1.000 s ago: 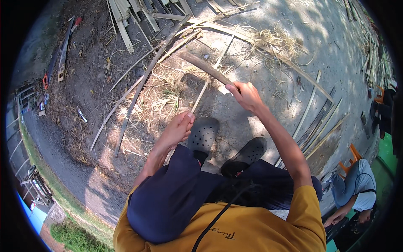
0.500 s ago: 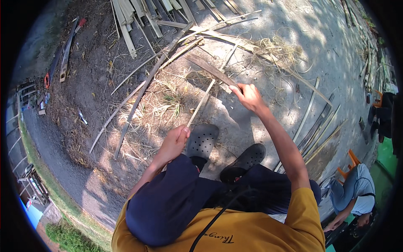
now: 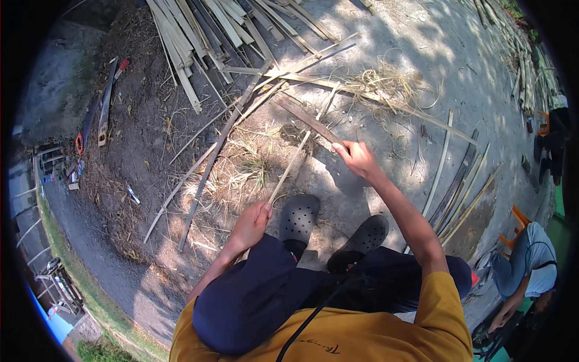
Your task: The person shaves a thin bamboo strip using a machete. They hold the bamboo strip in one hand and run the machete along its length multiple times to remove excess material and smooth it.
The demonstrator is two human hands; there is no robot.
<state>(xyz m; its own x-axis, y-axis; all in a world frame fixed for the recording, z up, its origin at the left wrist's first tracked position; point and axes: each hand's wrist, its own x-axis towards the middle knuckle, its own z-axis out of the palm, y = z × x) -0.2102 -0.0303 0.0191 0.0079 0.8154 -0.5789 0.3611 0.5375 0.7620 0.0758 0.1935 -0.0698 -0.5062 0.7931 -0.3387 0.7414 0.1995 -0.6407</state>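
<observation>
A wood pile (image 3: 192,36), well beyond the right grip (image 3: 358,160), is cut off above. That grip clasps a dark flat piece (image 3: 307,119), stick or blade unclear; the left grip (image 3: 251,224) clasps a thin pale strip (image 3: 290,168), near end hidden.

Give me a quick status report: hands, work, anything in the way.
Left hand closed on pale strip. Right hand closed on flat brown piece. Dry shavings beyond left hand; neither hand visibly blocked.

Outdoor grnd (image 3: 464,90) was grey dirt w/ sun patches (image 3: 437,48) near top R; grass strip (image 3: 71,265) curved along L, green shrub (image 3: 101,350) btm L, orange chair (image 3: 520,217) at R.
</observation>
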